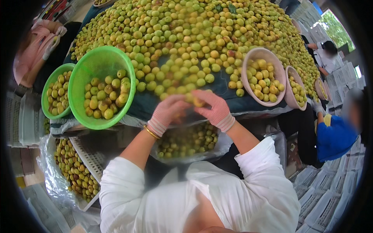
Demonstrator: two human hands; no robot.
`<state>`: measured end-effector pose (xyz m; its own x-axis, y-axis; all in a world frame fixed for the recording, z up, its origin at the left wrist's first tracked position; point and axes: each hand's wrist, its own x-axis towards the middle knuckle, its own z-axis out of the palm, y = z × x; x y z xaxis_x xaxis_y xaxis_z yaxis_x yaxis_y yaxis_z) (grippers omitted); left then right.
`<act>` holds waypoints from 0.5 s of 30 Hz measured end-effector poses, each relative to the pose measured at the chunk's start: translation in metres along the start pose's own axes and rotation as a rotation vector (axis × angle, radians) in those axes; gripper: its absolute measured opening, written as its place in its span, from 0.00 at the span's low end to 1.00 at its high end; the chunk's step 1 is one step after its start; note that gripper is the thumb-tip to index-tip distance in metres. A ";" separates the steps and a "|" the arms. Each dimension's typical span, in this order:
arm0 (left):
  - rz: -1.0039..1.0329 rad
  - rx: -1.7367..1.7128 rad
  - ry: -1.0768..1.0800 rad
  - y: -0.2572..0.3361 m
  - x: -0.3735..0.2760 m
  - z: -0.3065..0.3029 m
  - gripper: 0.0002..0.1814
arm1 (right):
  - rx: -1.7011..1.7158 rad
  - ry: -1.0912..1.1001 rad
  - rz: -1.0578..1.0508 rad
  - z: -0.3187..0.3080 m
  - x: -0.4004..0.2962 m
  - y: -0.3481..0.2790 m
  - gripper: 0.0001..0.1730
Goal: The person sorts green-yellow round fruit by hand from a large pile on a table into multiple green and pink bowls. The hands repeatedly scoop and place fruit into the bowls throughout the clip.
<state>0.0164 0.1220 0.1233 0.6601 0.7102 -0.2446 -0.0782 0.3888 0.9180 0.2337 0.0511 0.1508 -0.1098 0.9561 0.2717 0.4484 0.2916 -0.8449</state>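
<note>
My right hand [214,109], in a pink glove with a striped cuff, pinches a small yellow-orange fruit [199,102] between thumb and fingers. My left hand [169,112], gloved alike, is beside it at the table's near edge. Its fingers are blurred, and whether they hold anything cannot be made out. Just beyond both hands spreads a large heap of yellow-green, plum-like fruits [180,43]. To the left, a bright green plastic basket [102,55] holds browner fruits. On the right, a pale pink basket [247,75] contains yellow ones. Below my hands sits a plastic-lined container of fruits [186,142], partly hidden.
A smaller green basket [43,100] stands far left, above a plastic-lined crate [87,158] of fruits. Another pink basket [288,87] stands right. People work at left [35,52] and right [335,137]. Stacked white crates [317,186] fill the lower right.
</note>
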 end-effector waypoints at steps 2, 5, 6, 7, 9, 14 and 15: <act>-0.026 0.046 -0.056 -0.002 -0.001 0.013 0.27 | -0.035 -0.015 -0.029 0.005 -0.001 -0.001 0.31; 0.019 0.005 -0.084 -0.009 -0.003 0.019 0.29 | -0.268 -0.011 -0.266 0.015 0.003 0.005 0.31; -0.009 -0.029 -0.081 -0.008 -0.004 0.019 0.28 | -0.267 -0.023 -0.252 0.017 0.005 0.005 0.31; -0.035 -0.064 -0.077 -0.007 -0.006 0.020 0.27 | -0.267 -0.036 -0.238 0.017 0.004 0.005 0.32; -0.084 -0.127 -0.065 0.002 -0.010 0.022 0.26 | -0.245 -0.075 -0.224 0.015 0.002 0.001 0.33; -0.162 -0.025 -0.041 0.025 -0.020 0.025 0.18 | -0.106 -0.180 -0.243 0.008 0.003 -0.010 0.37; -0.141 -0.035 -0.045 0.028 -0.020 0.026 0.17 | -0.092 -0.182 -0.244 0.003 0.003 -0.012 0.37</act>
<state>0.0205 0.1032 0.1624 0.6989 0.6205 -0.3556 -0.0076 0.5037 0.8639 0.2247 0.0501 0.1605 -0.3771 0.8500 0.3677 0.4666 0.5173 -0.7174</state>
